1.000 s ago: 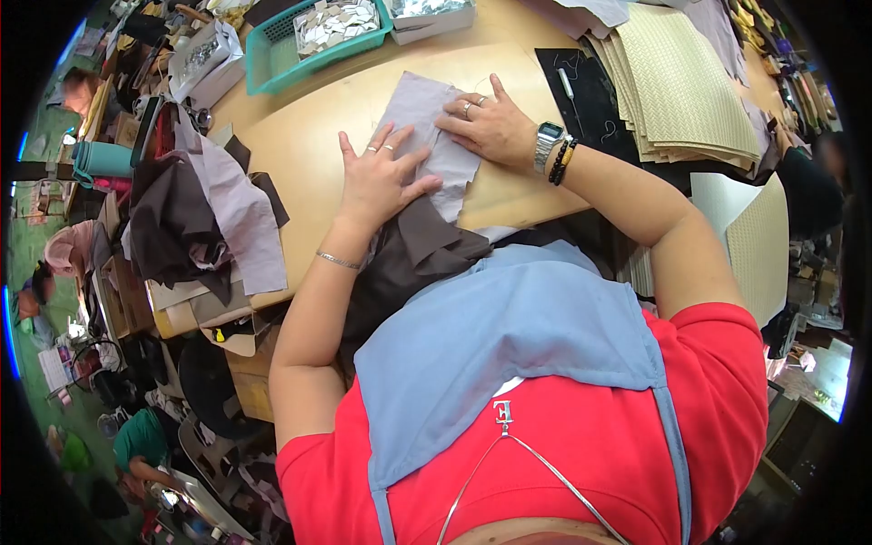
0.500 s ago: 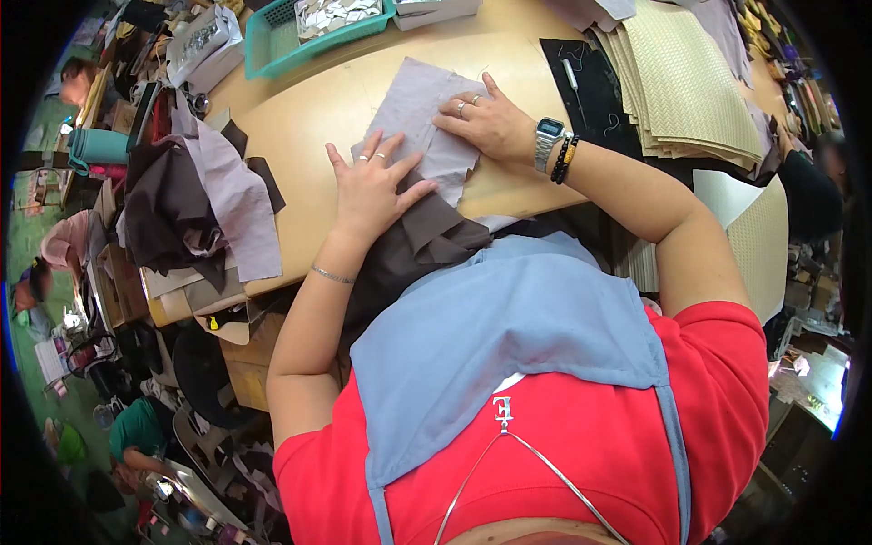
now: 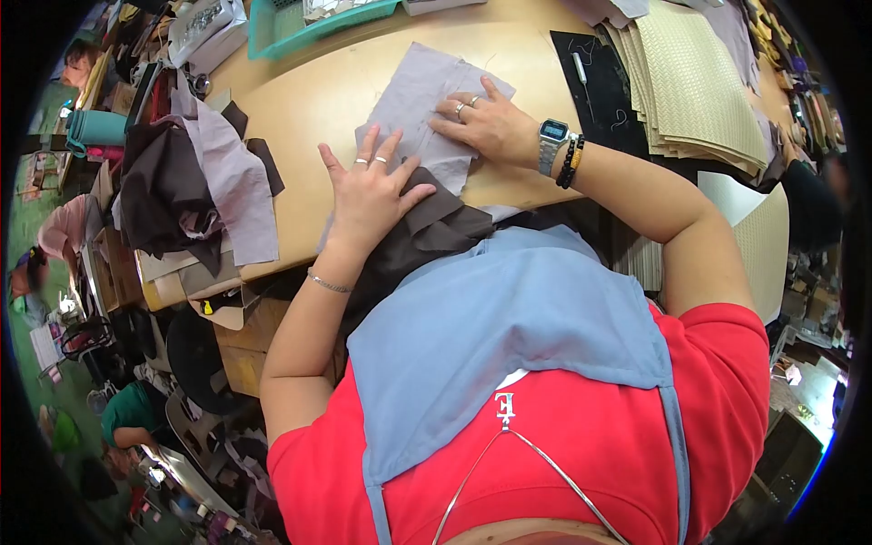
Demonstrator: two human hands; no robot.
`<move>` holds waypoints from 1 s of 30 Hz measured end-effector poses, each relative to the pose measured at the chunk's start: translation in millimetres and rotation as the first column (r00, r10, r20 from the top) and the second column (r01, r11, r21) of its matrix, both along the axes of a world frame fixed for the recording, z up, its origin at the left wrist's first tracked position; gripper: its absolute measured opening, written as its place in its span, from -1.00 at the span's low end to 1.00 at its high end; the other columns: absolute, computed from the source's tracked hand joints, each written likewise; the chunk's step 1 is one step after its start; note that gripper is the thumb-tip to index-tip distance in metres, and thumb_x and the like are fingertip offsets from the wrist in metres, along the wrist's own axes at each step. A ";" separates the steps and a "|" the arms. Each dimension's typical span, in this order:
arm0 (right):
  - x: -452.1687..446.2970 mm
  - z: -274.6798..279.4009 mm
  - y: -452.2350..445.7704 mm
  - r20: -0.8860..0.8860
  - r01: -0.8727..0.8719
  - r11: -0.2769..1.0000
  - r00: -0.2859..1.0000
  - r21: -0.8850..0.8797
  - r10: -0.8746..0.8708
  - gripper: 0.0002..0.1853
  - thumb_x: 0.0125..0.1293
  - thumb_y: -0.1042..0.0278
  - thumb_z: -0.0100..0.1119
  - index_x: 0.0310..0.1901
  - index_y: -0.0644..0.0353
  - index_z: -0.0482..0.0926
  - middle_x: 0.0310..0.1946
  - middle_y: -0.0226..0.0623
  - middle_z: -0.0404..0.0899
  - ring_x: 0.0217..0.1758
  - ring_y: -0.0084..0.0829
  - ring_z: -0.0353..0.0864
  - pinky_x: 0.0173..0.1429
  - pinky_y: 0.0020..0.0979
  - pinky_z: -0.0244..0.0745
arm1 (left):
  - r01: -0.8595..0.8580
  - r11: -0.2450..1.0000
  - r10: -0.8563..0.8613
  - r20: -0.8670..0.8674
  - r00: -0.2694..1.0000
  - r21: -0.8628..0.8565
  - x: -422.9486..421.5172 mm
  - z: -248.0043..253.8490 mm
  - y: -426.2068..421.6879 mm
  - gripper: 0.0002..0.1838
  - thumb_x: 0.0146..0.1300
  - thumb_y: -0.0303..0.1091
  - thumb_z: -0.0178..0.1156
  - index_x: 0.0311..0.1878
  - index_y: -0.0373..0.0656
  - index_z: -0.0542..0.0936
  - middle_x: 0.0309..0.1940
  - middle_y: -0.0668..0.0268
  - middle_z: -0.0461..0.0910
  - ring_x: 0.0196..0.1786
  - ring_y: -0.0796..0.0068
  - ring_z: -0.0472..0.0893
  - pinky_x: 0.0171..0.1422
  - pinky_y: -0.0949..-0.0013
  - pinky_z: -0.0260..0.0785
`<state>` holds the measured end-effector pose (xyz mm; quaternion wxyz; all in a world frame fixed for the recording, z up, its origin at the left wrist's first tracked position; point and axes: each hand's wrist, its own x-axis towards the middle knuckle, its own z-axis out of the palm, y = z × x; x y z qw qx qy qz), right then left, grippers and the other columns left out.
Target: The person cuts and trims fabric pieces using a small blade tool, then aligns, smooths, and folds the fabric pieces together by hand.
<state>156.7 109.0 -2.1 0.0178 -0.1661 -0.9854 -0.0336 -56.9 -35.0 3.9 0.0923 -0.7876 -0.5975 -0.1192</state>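
One lavender cloth (image 3: pixel 409 89) is being held down on the table (image 3: pixel 304 100) by the open left hand (image 3: pixel 366 195) and open right hand (image 3: pixel 493 129), its far corner lying beyond both (nearer the right).

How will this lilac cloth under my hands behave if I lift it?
The lilac cloth will likely droop, since it looks thin and creased. The dark cloth by your left hand may drag along, as they seem to overlap.

The pendant (image 3: pixel 504 406) bears one letter, perhaps an E or F.
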 end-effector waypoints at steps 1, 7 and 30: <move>0.2 -1.9 -1.0 -0.001 0.007 1.000 1.000 0.003 -0.007 -0.53 0.40 0.31 -0.02 0.34 -0.17 0.38 0.33 -0.26 0.37 0.40 -0.24 0.41 0.39 0.31 0.19 | -0.006 1.000 0.006 0.001 1.000 0.003 0.1 -0.3 -1.3 -0.53 0.17 0.31 0.20 -0.06 0.23 0.74 0.30 0.41 0.50 0.46 0.25 0.33 0.39 -0.67 -0.48; -2.1 -1.7 -8.7 0.013 0.007 1.000 1.000 -0.004 -0.007 -0.54 0.40 0.30 -0.02 0.33 -0.19 0.40 0.31 -0.24 0.39 0.38 -0.23 0.42 0.38 0.25 0.23 | -0.109 0.993 0.106 -0.070 0.992 -0.034 3.4 2.3 -9.7 -0.54 0.21 0.31 0.18 -0.02 0.27 0.72 0.32 0.46 0.48 0.50 0.30 0.28 0.39 -0.63 -0.54; -15.6 14.5 -27.5 0.025 -0.129 0.978 0.991 -0.163 0.135 -0.46 0.29 0.33 0.11 0.34 -0.14 0.39 0.27 -0.20 0.39 0.23 -0.23 0.52 0.20 -0.12 0.46 | -0.107 0.992 0.110 0.033 0.993 -0.069 -11.8 1.9 -22.4 -0.60 0.15 0.17 0.32 -0.07 0.15 0.66 0.15 0.53 0.58 0.28 0.43 0.53 0.37 -0.63 -0.22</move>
